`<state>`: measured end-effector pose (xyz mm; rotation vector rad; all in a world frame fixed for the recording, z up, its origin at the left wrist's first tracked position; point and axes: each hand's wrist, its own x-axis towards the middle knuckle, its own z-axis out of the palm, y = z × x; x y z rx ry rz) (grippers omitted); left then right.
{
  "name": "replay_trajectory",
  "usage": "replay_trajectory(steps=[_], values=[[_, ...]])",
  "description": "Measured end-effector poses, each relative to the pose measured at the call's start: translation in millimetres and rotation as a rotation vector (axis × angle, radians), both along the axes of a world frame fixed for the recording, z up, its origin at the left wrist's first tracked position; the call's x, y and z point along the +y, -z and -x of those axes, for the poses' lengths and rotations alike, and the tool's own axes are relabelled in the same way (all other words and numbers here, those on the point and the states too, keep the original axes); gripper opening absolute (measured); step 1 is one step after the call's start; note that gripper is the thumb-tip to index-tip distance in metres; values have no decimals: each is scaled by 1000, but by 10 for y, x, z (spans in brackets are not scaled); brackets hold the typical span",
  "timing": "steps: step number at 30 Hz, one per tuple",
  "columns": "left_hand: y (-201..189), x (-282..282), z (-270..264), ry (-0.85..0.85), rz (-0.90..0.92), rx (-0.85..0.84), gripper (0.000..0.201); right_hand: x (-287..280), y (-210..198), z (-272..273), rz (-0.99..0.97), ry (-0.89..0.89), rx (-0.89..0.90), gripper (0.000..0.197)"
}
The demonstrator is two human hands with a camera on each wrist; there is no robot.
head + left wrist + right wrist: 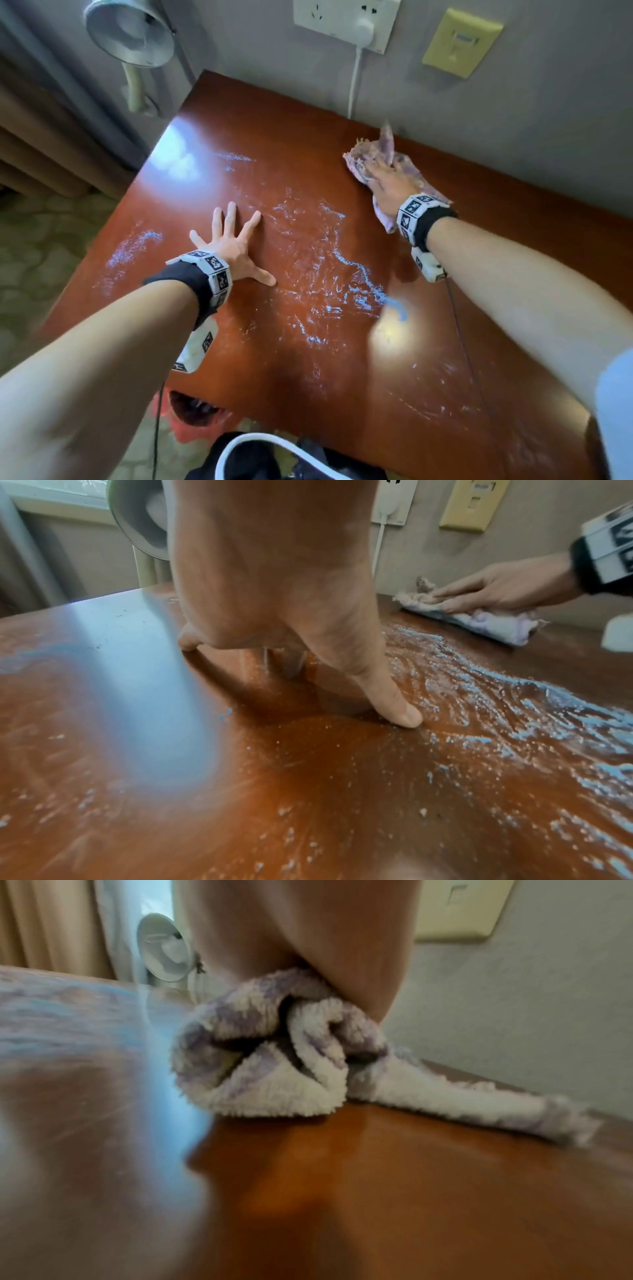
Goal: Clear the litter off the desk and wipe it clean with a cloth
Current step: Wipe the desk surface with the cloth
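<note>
Left hand (pixel 230 244) lies flat, fingers splayed, on the desk (pixel 260 130); right hand (pixel 388 183) presses straight-fingered on the bunched cloth (pixel 394 161), its length running along the far edge.

This looks like a hotel or guest bedroom: a glossy reddish-brown wooden desk (pixel 260 144) stands against a grey wall with a white socket panel (pixel 346 20), a beige wall plate (pixel 460 42), a silver-shaded lamp (pixel 132 32), tan curtains (pixel 44 923) and patterned carpet (pixel 41 246).
</note>
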<state>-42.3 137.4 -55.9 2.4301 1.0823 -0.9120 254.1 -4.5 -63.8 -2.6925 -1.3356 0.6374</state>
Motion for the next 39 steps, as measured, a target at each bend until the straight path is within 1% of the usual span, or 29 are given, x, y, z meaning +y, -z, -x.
replay_trajectory(steps=[2, 3, 4, 5, 7, 9, 11, 14, 17, 19, 20, 22, 23, 24, 25, 26, 28, 29, 31, 32, 35, 37, 39], values=[[2, 8, 11, 1, 2, -2, 143, 115, 3, 181, 7, 9, -35, 52], [0, 15, 19, 2, 6, -5, 142, 132, -6, 318, -13, -44, -77, 53], [-4, 22, 24, 3, 14, -8, 142, 112, -14, 475, -27, -137, -96, 53], [-4, 25, 30, 4, 22, -11, 142, 50, 3, 644, -45, -233, -76, 52], [7, 32, 39, 13, 20, -20, 142, -171, 57, 978, -77, -361, 29, 51], [9, 33, 47, 26, 12, -30, 141, -348, 52, 1186, -38, -428, 101, 51], [-22, 32, 79, 50, 7, -44, 137, -372, 27, 1196, 2, -465, 128, 50], [-61, 113, 148, 83, -26, -57, 134, -189, -174, 1019, -61, -329, 128, 50], [-67, 277, 245, 27, -32, -53, 135, 157, -294, 650, -90, -242, 27, 48], [-59, 394, 271, -3, -19, -49, 134, 384, -210, 400, -51, -181, -15, 51], [-57, 456, 271, -9, -18, -53, 134, 482, -160, 334, -23, -109, -29, 52], [-53, 581, 260, -23, -19, -70, 135, 669, -33, 334, 51, 15, -44, 57], [-49, 643, 252, -26, -24, -79, 136, 755, 6, 410, 66, 44, -49, 60], [-41, 700, 242, -23, -30, -81, 137, 810, 30, 534, 55, 33, -68, 63], [-31, 746, 227, -17, -30, -77, 139, 836, 50, 679, 18, -36, -92, 64], [-18, 781, 210, -16, -21, -71, 140, 812, 66, 854, -34, -149, -92, 62], [1, 817, 178, -21, 6, -60, 143, 648, 100, 1221, -118, -363, -8, 55], [8, 828, 170, -22, 15, -58, 143, 540, 102, 1369, -126, -430, 52, 54], [12, 836, 169, -23, 25, -62, 143, 464, 100, 1419, -96, -477, 122, 53], [12, 841, 172, -26, 30, -63, 143, 496, 126, 1339, -91, -465, 121, 52], [28, 855, 169, -31, 47, -49, 144, 833, 79, 926, -147, -330, 73, 55], [39, 866, 173, -28, 51, -46, 144, 1136, 7, 642, -88, -258, -33, 56], [40, 879, 184, -15, 51, -53, 141, 1430, 4, 471, -48, -120, -93, 56]])
